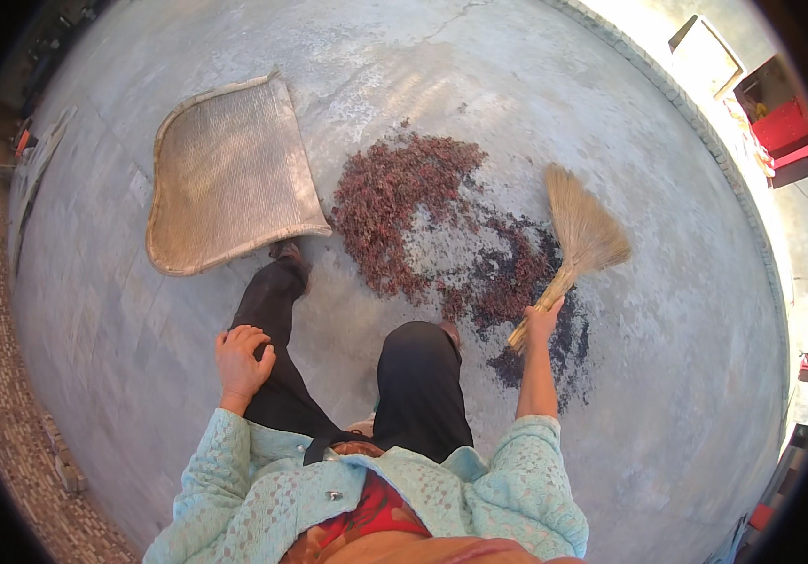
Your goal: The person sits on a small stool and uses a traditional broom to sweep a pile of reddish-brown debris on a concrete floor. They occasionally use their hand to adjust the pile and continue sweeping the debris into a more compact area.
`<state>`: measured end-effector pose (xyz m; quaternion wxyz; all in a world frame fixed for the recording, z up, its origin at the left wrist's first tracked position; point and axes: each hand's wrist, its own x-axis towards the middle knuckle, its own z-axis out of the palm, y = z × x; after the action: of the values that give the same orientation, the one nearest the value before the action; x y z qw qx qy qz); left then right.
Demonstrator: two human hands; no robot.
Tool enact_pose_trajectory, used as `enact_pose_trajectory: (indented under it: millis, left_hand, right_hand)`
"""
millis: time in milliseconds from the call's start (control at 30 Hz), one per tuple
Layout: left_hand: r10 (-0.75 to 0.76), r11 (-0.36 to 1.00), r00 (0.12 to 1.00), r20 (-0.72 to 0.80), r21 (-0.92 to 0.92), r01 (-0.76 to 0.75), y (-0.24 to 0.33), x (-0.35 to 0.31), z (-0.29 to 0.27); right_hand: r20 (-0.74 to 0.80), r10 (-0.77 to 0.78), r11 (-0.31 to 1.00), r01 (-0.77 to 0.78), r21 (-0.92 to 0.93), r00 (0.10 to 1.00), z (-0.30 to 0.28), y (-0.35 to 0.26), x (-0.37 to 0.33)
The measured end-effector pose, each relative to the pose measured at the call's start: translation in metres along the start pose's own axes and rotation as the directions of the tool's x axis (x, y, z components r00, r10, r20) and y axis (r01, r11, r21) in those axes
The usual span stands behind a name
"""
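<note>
My right hand (542, 321) is closed round the bound handle of a straw hand broom (584, 226), its bristles fanned out away from me to the right of a dried heap. That reddish-brown heap (380, 207) looks like dried plant bits, spread in a rough curve on the concrete. Dark, finer bits (568, 343) lie scattered beneath and around my right hand. My left hand (242, 360) rests on my left thigh, holding nothing, its fingers loosely spread. Beyond my left foot lies a woven winnowing basket (235, 169) with a raised rim, bare inside.
Grey concrete floor (667, 376) stretches all round. Small tiles or bricks (9, 395) line the left edge. A low kerb (705, 132) curves along the right, with red objects (784, 132) and a pale-topped panel (707, 56) past it. My shoes stand close to the basket and the heap.
</note>
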<state>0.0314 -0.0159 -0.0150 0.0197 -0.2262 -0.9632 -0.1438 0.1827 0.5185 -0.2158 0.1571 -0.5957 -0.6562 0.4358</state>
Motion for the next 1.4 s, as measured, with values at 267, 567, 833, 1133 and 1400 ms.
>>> enact_pose_trajectory:
  millis: [267, 567, 833, 1133, 1400]
  left_hand:
    - [-0.003, 1.000, 1.000, -0.011, -0.025, 0.002, 0.007, 0.006, 0.003]
    - [-0.025, 0.999, 0.998, -0.058, -0.031, 0.024, -0.002, -0.007, -0.002]
    - [-0.023, 0.998, 0.998, -0.067, -0.059, 0.019, -0.003, -0.009, -0.001]
    - [-0.041, 0.998, 0.997, -0.068, -0.058, 0.037, -0.005, -0.005, -0.003]
    - [-0.075, 0.993, 0.996, -0.040, -0.092, 0.071, -0.003, 0.002, -0.005]
  right_hand:
    - [0.100, -0.090, 0.996, 0.089, 0.013, 0.991, 0.018, 0.013, 0.020]
    - [0.259, -0.301, 0.942, 0.329, -0.069, 0.918, 0.003, 0.005, -0.091]
    - [0.244, -0.420, 0.896, 0.442, -0.044, 0.874, 0.012, -0.036, -0.078]
    - [0.288, -0.274, 0.962, 0.258, 0.094, 0.918, 0.105, -0.093, 0.006]
    - [0.409, -0.224, 0.963, 0.136, 0.234, 0.885, 0.162, -0.106, 0.035]
